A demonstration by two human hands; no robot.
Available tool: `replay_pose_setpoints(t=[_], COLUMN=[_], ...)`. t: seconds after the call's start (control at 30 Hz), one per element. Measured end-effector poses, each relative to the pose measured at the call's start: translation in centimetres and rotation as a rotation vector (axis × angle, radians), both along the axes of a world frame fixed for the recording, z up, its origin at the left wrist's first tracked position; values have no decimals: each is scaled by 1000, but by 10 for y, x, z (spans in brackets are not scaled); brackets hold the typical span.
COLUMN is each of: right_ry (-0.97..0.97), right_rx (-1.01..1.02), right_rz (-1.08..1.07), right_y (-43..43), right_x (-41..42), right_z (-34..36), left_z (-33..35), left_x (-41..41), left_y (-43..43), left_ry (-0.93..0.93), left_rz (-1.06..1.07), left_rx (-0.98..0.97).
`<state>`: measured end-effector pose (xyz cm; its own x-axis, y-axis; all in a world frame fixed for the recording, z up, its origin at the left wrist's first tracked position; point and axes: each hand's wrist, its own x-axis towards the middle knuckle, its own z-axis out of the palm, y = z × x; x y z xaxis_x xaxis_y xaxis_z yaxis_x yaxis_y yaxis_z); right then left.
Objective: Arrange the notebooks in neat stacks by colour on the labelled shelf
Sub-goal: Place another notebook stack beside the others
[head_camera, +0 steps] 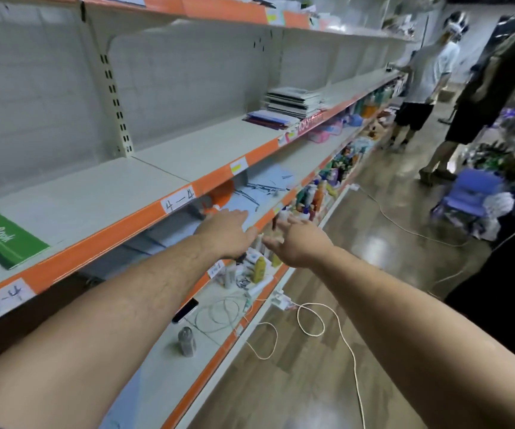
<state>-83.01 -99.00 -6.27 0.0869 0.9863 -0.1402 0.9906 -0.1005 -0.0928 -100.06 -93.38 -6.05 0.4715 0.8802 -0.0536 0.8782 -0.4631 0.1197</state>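
Left hand [225, 233] and right hand [299, 243] hovered empty, fingers spread; hasty grabbing could push notebooks [250, 196] off the shelf [290, 198] edge.

My left hand [228, 233] and right hand [299, 243] reach out mid-frame, fingers [239, 214] straight, holding nothing. A green notebook [5, 238] lies far left on the shelf [144, 181]; notebook stacks [293, 102] sit upper centre.

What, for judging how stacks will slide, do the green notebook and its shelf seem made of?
Green notebook: probably printed card cover, matte, thin and flat with white lettering. Shelf: likely painted sheet metal, smooth off-white, judging by its thin orange front edge.
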Motion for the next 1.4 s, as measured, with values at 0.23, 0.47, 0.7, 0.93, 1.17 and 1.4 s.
replay_pose_setpoints(t=[0.23,0.47,0.7,0.93,1.17,1.4], right_ry=[-12,23,46,2,-36,-19], right_rx=[1,-34,-39,-16,11,16], right_rz=[-12,-63,-123,-199,-250,-233], right_y=[34,68,128,216,295,358], right_x=[111,201,269,339,399,458], right_z=[-2,6,-16,-22,-5,-11], left_z=[-1,4,-11,-8,0,-10], left_x=[118,205,271,350,413,474], left_y=[33,71,142,244,333,403], left_ry=[-28,-48,-68,-73,-54,-61], left_rz=[9,1,-15,-134,-250,-261], left_rx=[-21,-56,-82,-72,-15,-24])
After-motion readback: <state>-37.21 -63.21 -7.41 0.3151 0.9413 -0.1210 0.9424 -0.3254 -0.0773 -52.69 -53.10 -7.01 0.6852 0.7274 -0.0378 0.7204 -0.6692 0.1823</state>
